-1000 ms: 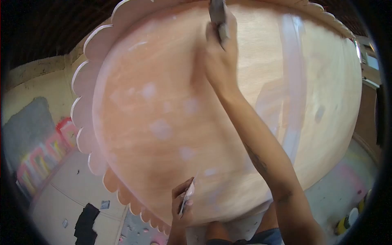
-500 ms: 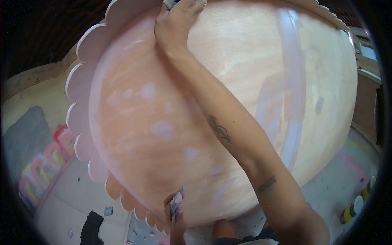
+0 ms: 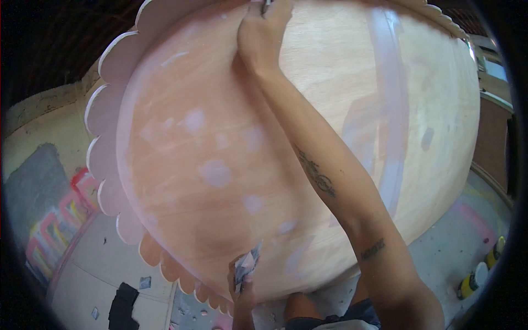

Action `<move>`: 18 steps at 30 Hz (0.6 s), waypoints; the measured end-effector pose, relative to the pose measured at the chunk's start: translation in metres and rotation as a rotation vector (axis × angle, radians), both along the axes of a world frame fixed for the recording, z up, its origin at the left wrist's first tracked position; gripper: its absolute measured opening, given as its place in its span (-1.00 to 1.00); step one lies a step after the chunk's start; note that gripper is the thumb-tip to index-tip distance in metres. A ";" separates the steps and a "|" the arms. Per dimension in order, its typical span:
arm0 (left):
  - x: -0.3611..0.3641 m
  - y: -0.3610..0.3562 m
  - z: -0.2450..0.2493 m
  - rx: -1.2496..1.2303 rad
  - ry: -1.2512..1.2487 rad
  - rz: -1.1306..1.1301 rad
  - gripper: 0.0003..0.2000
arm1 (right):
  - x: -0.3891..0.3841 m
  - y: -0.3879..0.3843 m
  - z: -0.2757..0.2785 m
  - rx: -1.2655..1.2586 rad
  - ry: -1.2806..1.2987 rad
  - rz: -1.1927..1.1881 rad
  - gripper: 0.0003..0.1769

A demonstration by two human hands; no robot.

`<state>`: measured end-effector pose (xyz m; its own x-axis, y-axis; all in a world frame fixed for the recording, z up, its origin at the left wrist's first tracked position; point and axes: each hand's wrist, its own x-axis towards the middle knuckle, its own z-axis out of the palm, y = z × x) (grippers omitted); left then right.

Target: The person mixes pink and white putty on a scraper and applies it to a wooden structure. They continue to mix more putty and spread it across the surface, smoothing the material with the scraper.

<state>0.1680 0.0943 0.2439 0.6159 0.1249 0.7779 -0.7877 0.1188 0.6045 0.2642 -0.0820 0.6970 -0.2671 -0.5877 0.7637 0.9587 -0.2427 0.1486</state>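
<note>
A large rounded plywood panel (image 3: 181, 203) with a scalloped rim (image 3: 104, 157) fills most of the view. Pale pinkish filler patches (image 3: 215, 173) dot its surface. My right arm reaches across it, and my right hand (image 3: 265, 36) is closed at the top edge of the view around a small greyish tool that is mostly cut off. Low on the panel, my left hand (image 3: 242, 294) grips a flat, putty-smeared scraper (image 3: 246, 268) whose tip points up and to the right. Part of that hand is hidden behind the scraper.
A long pale filler strip (image 3: 391, 110) runs down the panel's right side. Yellow-and-black cans (image 3: 473, 281) stand on the floor at lower right. At lower left lie a black piece (image 3: 124, 306) and small scraps. A painted wall (image 3: 38, 176) rises at left.
My right hand has moved to the right along the upper panel. My left hand and the scraper have shifted slightly right, with the scraper showing more fully. The view has shifted a little.
</note>
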 end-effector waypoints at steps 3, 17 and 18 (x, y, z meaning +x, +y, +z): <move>0.004 -0.011 0.000 -0.193 0.023 -0.115 -0.44 | 0.003 -0.011 -0.006 -0.192 -0.012 -0.019 -0.56; -0.044 -0.116 0.123 -1.316 0.771 -1.210 -0.48 | -0.121 -0.105 -0.280 -1.416 0.264 0.100 -0.54; -0.052 -0.119 0.125 -0.939 0.611 -1.040 -0.47 | -0.125 -0.109 -0.283 -1.301 0.431 0.009 -0.51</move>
